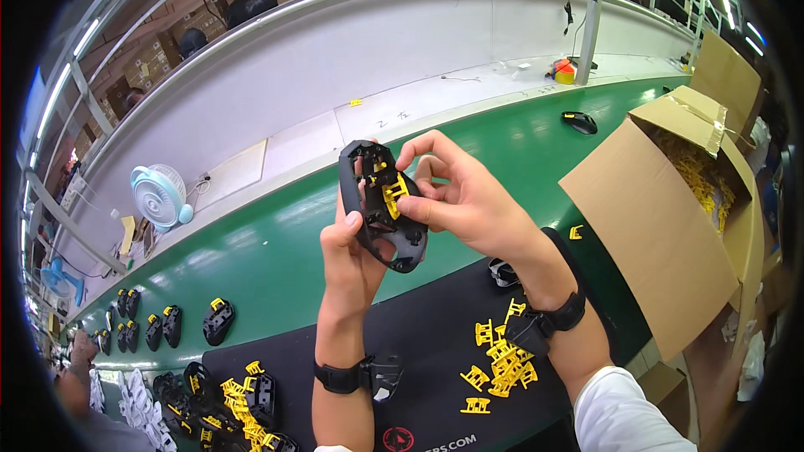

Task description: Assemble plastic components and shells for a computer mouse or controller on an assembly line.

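My left hand point(342, 255) is closed round a black computer mouse shell point(408, 253), held up over the green bench with its inner side showing. A yellow plastic bracket point(394, 197) sits inside the shell. The thumb of my right hand point(473, 205) presses on this bracket, its other fingers curled close to the shell's edge. Below my hands lies a black mat point(402, 368), and a loose pile of yellow brackets point(506, 364) rests on it near my right forearm. A dark mouse part point(502, 272) lies partly hidden behind that forearm.
An open cardboard box point(653, 226) of yellow pieces stands at the right. Black mouse shells point(219, 322) line the green bench point(285, 276) at the left, with more shells and brackets at the lower left. A fan point(159, 197) stands behind. Another person's arm point(77, 368) shows far left.
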Demonstrator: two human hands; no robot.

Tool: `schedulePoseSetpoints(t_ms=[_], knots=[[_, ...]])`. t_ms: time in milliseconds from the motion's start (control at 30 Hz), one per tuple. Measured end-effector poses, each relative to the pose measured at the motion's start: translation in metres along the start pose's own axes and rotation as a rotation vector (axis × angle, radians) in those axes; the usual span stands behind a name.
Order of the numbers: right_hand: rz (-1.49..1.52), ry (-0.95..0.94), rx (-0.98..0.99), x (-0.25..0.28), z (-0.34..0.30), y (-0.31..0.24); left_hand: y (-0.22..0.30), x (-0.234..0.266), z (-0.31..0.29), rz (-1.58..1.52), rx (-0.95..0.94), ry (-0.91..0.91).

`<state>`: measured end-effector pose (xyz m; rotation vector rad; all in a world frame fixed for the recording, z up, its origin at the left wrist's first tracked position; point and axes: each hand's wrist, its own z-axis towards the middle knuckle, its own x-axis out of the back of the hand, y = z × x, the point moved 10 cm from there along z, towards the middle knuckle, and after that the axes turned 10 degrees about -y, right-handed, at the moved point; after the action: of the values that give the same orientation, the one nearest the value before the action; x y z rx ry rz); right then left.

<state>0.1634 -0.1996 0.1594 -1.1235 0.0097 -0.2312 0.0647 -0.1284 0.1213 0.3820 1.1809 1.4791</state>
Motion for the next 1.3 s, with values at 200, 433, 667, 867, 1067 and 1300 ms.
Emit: schedulePoseSetpoints(t_ms=[200, 433, 667, 867, 1067, 1300], knots=[[-0.661, 0.200, 0.414, -0.010, -0.014, -0.054, 0.001, -0.002, 0.003, -0.362, 0.043, -0.056], [-0.867, -0.127, 0.511, -0.058, -0.005, -0.040, -0.015, 0.030, -0.003, -0.411, 0.192, 0.111], [-1.098, -0.116, 0.429, -0.059, -0.010, -0.058, -0.054, -0.002, 0.012, -0.712, 0.409, -0.245], [-1.008, -0.128, 0.323, -0.059, -0.006, -0.021, -0.058, 0.020, 0.003, -0.577, 0.420, -0.234], [-1.068, -0.158, 0.231, -0.072, -0.005, -0.022, -0.057, 0.066, 0.002, -0.265, 0.378, -0.084], [-0.992, -0.153, -0.104, -0.049, -0.050, -0.054, -0.005, 0.163, -0.048, 1.181, 0.560, 0.550]])
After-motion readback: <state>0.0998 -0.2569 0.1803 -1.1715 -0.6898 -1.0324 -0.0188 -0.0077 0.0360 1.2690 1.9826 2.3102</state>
